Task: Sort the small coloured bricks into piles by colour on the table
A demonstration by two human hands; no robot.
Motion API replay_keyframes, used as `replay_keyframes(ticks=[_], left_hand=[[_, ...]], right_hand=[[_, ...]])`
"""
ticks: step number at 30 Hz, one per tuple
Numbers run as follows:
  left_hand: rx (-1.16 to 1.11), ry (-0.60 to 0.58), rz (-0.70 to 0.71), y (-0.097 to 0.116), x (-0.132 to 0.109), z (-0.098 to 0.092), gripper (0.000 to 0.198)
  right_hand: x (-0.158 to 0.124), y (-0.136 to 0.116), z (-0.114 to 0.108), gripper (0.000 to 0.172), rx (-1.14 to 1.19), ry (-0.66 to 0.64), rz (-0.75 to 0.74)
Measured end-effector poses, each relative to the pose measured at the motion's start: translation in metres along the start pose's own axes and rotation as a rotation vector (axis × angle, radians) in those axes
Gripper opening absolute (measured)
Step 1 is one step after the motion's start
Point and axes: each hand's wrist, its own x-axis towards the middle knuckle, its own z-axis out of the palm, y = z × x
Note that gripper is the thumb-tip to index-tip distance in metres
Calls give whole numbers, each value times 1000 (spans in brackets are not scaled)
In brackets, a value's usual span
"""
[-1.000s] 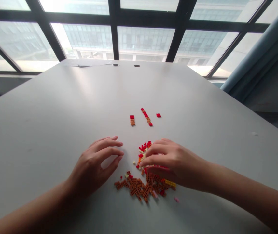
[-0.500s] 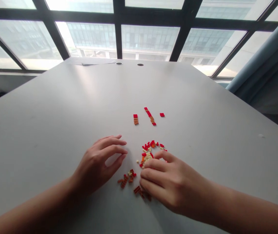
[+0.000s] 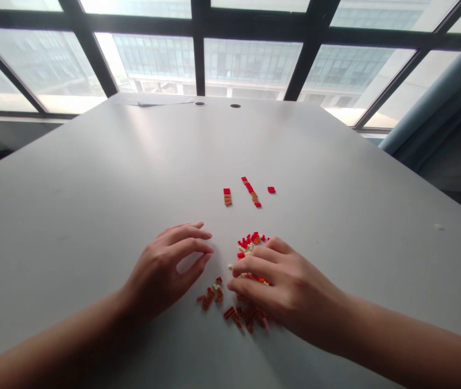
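Red, cream and orange plastic bricks (image 3: 250, 246) lie heaped under and just beyond the fingertips (image 3: 234, 284) of the right hand (image 3: 289, 289). Those fingers are curled and slightly parted, arched down onto the heap and touching it; whether they have hold of any brick cannot be told. The left hand (image 3: 165, 270) is half open, with its curved fingers (image 3: 190, 246) empty and pointing toward the heap, apart from it. Between the two hands, a small cluster of brown bricks (image 3: 210, 294) lies just beside the left fingertips. More brown bricks (image 3: 246, 319) spread out beneath the right hand, partly hidden by it.

Beyond the hands, toward the middle of the pale grey table (image 3: 93, 178), lie a short red-and-brown stack (image 3: 227, 197), a long red-and-brown strip (image 3: 251, 192) and a single red piece (image 3: 271, 189), set apart from one another. Along the table's far edge are two round grommet holes (image 3: 217, 105) and a sheet of paper (image 3: 161, 101). Past that edge stand large dark-framed windows (image 3: 250, 59), with a blue-grey curtain (image 3: 436, 102) at the right corner.
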Motion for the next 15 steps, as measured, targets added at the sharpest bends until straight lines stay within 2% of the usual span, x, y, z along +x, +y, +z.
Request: replay_keyframes(ticks=[7,15], left_hand=[[4,2,-4,0,0,0,10],[9,7,6,-1,0,1,10]], right_hand=[[1,-3,2,18,30,-27,-3],[1,-4,3,15,26,-138,81]])
